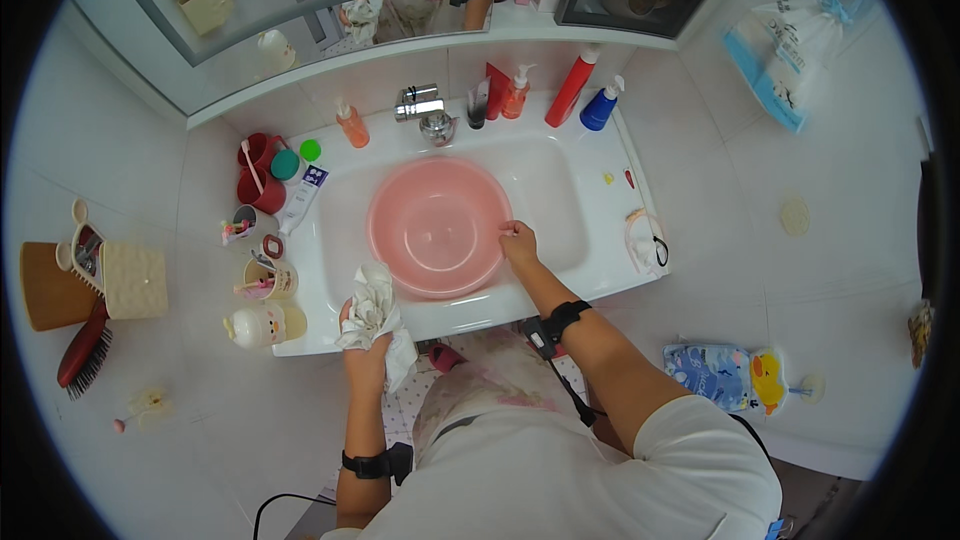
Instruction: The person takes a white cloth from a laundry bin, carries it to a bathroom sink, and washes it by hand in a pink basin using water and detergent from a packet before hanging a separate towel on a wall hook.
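A crumpled white cloth is bunched in my left hand, which is closed round it over the front edge of the sink. Part of the cloth hangs down past my wrist, and most of my fingers are hidden beneath it. Inside the white sink sits a round pink plastic basin; its inside looks bare and shiny. My right hand grips the basin's right rim, fingers curled over it. Behind the basin rises a chrome faucet.
Red cups, a toothpaste tube and toothbrush holders crowd the left ledge. Pump bottles and a tall red bottle line the back. A mirror cabinet overhangs the rear. A hairbrush hangs on the left wall.
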Tool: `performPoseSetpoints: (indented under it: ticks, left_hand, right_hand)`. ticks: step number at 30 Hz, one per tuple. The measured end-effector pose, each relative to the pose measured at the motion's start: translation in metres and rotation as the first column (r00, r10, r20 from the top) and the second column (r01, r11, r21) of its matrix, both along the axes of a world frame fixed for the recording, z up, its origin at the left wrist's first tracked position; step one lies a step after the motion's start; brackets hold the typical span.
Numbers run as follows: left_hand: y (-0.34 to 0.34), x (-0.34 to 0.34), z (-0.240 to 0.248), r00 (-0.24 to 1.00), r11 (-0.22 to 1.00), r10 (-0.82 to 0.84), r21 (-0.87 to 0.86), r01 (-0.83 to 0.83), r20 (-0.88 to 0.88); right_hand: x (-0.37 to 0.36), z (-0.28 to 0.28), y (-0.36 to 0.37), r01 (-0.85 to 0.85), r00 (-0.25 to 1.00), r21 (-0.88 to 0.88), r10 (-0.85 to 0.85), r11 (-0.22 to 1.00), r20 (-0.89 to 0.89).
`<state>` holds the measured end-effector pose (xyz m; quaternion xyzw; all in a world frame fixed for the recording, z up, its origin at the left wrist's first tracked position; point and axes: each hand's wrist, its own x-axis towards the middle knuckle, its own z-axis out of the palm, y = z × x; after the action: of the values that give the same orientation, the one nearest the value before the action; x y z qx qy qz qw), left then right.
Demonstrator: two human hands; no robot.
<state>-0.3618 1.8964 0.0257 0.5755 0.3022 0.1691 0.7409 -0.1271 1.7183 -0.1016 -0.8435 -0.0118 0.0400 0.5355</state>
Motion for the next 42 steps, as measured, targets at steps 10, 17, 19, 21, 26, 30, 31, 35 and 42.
performPoseSetpoints:
  ticks: [10, 17, 19, 21, 26, 30, 31, 35, 42]
  left_hand:
    - [0.004, 0.075, -0.009, 0.965, 0.910, 0.251, -0.320, -0.263, -0.080]
    - [-0.020, 0.100, -0.023, 0.957, 0.873, 0.248, -0.394, -0.288, -0.151]
    - [-0.029, 0.116, -0.037, 0.983, 0.905, 0.068, -0.405, -0.132, -0.169]
    - [-0.038, 0.126, -0.050, 0.987, 0.914, -0.041, -0.405, -0.027, -0.158]
    - [-0.057, 0.177, -0.053, 0.699, 0.667, -0.590, 0.243, 0.704, -0.404]
    - [-0.032, 0.194, -0.035, 0.513, 0.515, -0.834, 0.049, 0.856, -0.204]
    - [-0.026, 0.192, -0.045, 0.502, 0.505, -0.842, 0.042, 0.862, -0.198]
    - [-0.008, 0.184, -0.079, 0.794, 0.861, -0.497, -0.312, 0.402, -0.349]
    - [0.021, 0.167, -0.098, 0.890, 0.418, 0.038, 0.816, 0.399, -0.455]
  right_hand:
    - [0.126, 0.111, 0.065, -0.556, 0.700, -0.338, 0.647, 0.759, 0.303]
    - [0.071, 0.059, 0.027, -0.550, 0.818, 0.111, 0.508, 0.827, 0.270]
    - [0.039, 0.018, 0.006, -0.470, 0.805, 0.521, 0.588, 0.713, -0.078]
    - [0.006, 0.069, 0.017, -0.112, 0.500, 0.682, 0.634, 0.722, -0.590]
    - [0.013, 0.057, 0.007, 0.179, 0.445, 0.778, 0.655, 0.603, -0.610]
    - [0.075, 0.034, -0.049, 0.199, 0.730, 0.610, 0.299, 0.767, -0.614]
    - [0.092, 0.037, -0.064, 0.110, 0.892, 0.450, 0.112, 0.886, -0.438]
    - [0.142, 0.048, -0.135, 0.212, 0.944, -0.319, -0.110, 0.924, 0.310]
    - [0.132, 0.062, -0.102, 0.140, 0.950, -0.696, 0.103, 0.704, 0.296]
